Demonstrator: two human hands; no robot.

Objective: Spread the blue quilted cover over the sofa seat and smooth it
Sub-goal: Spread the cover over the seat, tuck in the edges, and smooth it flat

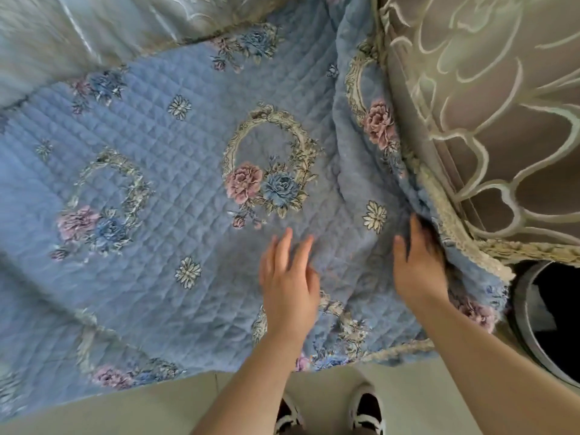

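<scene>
- The blue quilted cover [175,171] already lies across most of the sofa seat, its front edge hanging over toward the floor [150,406]; the spreading looks largely done, and the step in hand is, I judge, the smoothing and seating of the right-hand end.
- The left hand [288,284] rests open and flat on the cover, fingers spread and pointing toward the sofa back, gripping nothing.
- The right hand [417,268] is at the bunched fold where the cover climbs the armrest [489,98]. Its fingertips are buried in the fold, so it seems to be pushing or tucking the cloth in, though whether it pinches the fabric I cannot tell.
- At that end the cover is rucked: a long ridge runs beside the armrest, and the trimmed corner [470,246] is turned up instead of lying flat.
- The next move likely calls for drawing that end down and outward, then sweeping both palms from the centre to the edges to press out the soft wrinkles near the hands.
- The cover is padded cloth stitched in a small diamond grid, matte and pliant, with woven wreaths, pink and blue roses and pale daisy motifs, edged in a cream braided trim.
- The armrest wears a sheer taupe lace with large raised petal outlines; the back cushions [94,29] look like glossy pale satin.
</scene>
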